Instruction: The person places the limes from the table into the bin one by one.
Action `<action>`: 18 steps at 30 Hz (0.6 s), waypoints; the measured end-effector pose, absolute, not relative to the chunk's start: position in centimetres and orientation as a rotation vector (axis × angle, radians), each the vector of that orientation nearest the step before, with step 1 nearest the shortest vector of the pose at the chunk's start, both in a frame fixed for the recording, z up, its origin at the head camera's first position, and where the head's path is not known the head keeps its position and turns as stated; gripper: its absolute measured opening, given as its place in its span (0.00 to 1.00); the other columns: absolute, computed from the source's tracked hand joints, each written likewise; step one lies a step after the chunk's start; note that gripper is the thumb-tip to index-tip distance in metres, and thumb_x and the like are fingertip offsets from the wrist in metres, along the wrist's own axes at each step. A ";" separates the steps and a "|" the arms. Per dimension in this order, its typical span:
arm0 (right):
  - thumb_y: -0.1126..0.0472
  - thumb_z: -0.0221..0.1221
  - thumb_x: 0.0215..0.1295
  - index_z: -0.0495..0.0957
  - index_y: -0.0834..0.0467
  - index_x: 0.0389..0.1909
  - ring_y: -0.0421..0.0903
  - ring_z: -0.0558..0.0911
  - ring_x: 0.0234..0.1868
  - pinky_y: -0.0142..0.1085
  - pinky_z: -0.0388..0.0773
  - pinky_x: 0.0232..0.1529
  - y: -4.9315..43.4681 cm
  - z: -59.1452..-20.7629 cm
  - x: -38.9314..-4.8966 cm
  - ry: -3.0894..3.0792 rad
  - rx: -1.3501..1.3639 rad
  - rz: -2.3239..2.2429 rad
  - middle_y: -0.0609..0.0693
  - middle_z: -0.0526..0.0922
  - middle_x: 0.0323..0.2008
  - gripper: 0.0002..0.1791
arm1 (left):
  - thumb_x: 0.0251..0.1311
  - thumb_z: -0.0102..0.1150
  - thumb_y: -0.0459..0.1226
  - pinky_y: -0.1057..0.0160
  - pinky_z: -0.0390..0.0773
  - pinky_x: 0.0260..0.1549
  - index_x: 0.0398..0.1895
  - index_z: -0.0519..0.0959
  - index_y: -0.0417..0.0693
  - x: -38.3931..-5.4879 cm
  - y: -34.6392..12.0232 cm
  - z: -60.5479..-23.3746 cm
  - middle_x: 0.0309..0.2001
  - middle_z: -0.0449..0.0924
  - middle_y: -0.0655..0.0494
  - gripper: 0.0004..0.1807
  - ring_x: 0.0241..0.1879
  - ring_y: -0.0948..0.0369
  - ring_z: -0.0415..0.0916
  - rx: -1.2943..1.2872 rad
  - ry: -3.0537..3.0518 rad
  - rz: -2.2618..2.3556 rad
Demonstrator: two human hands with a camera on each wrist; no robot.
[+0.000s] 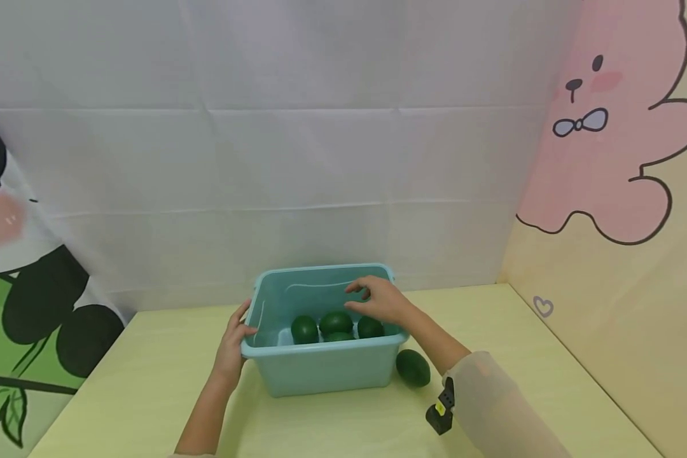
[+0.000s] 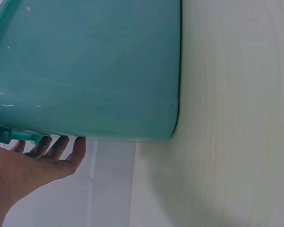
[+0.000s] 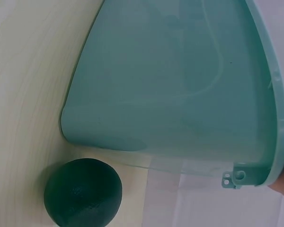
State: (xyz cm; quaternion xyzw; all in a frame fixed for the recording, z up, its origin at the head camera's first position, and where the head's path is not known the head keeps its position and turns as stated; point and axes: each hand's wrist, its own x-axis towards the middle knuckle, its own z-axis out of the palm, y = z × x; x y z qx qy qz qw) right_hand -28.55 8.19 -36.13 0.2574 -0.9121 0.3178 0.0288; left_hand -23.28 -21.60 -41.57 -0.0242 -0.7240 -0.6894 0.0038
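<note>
A light-blue plastic bin [image 1: 326,372] stands on the table. Inside it lie several dark green avocado-like fruits [image 1: 305,329], partly hidden by the front wall. My left hand [image 1: 229,353] grips the bin's left rim, with the thumb at the edge; in the left wrist view its fingers [image 2: 76,153] bend against the outer wall. Over the right part of the bin hovers my right hand [image 1: 380,299], fingers loosely bent, thumb apart and nothing between them. Another green fruit [image 1: 413,367] lies on the table beside the bin's right wall, below my right forearm.
The pale yellow table [image 1: 166,369] reaches back to a white cloth backdrop [image 1: 298,159]. A cream wall with a pink bear drawing [image 1: 612,165] borders it on the right. A black strap device [image 1: 441,407] sits on my right sleeve.
</note>
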 end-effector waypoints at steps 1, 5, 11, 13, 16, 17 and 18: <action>0.51 0.60 0.60 0.78 0.52 0.51 0.50 0.79 0.49 0.42 0.76 0.48 8.2 -36.1 -28.5 -2.812 0.797 0.981 0.50 0.78 0.53 0.19 | 0.60 0.32 0.34 0.54 0.62 0.52 0.75 0.42 0.57 -23.3 -21.6 -41.6 0.73 0.42 0.44 0.37 0.65 0.46 0.50 -0.076 -2.269 -2.160; 0.52 0.60 0.60 0.77 0.53 0.52 0.51 0.79 0.49 0.42 0.75 0.49 8.1 -35.9 -28.5 -2.811 0.783 0.992 0.51 0.79 0.51 0.19 | 0.60 0.32 0.34 0.56 0.63 0.50 0.75 0.42 0.57 -23.4 -21.8 -41.7 0.73 0.42 0.44 0.36 0.65 0.45 0.50 -0.083 -2.269 -2.162; 0.52 0.59 0.61 0.77 0.52 0.51 0.48 0.79 0.48 0.41 0.75 0.49 8.2 -35.7 -28.9 -2.801 0.757 0.978 0.48 0.80 0.51 0.18 | 0.61 0.32 0.34 0.60 0.64 0.47 0.75 0.42 0.57 -23.9 -22.1 -42.0 0.73 0.42 0.44 0.36 0.65 0.45 0.50 -0.099 -2.269 -2.165; 0.52 0.59 0.61 0.78 0.53 0.50 0.49 0.79 0.49 0.41 0.75 0.49 8.3 -35.6 -28.9 -2.800 0.751 0.978 0.49 0.80 0.50 0.17 | 0.60 0.32 0.34 0.59 0.64 0.48 0.75 0.42 0.56 -24.0 -22.2 -42.1 0.73 0.42 0.43 0.36 0.65 0.45 0.50 -0.102 -2.266 -2.169; 0.52 0.60 0.61 0.78 0.54 0.49 0.52 0.79 0.49 0.42 0.75 0.49 8.4 -35.3 -28.8 -2.795 0.747 0.981 0.50 0.80 0.49 0.17 | 0.60 0.32 0.34 0.59 0.64 0.48 0.74 0.43 0.56 -24.3 -22.3 -42.1 0.72 0.43 0.43 0.36 0.64 0.45 0.51 -0.106 -2.264 -2.173; 0.52 0.60 0.61 0.78 0.54 0.49 0.52 0.79 0.49 0.42 0.75 0.49 8.4 -35.2 -28.8 -2.793 0.745 0.983 0.50 0.80 0.49 0.17 | 0.60 0.32 0.34 0.58 0.64 0.48 0.74 0.43 0.56 -24.4 -22.4 -42.2 0.72 0.43 0.43 0.36 0.64 0.45 0.51 -0.108 -2.262 -2.175; 0.53 0.60 0.61 0.78 0.54 0.49 0.53 0.79 0.49 0.42 0.75 0.49 8.4 -35.2 -28.7 -2.787 0.745 0.989 0.50 0.81 0.49 0.17 | 0.60 0.32 0.34 0.59 0.64 0.48 0.74 0.43 0.56 -24.4 -22.4 -42.2 0.72 0.43 0.43 0.36 0.64 0.45 0.51 -0.109 -2.263 -2.175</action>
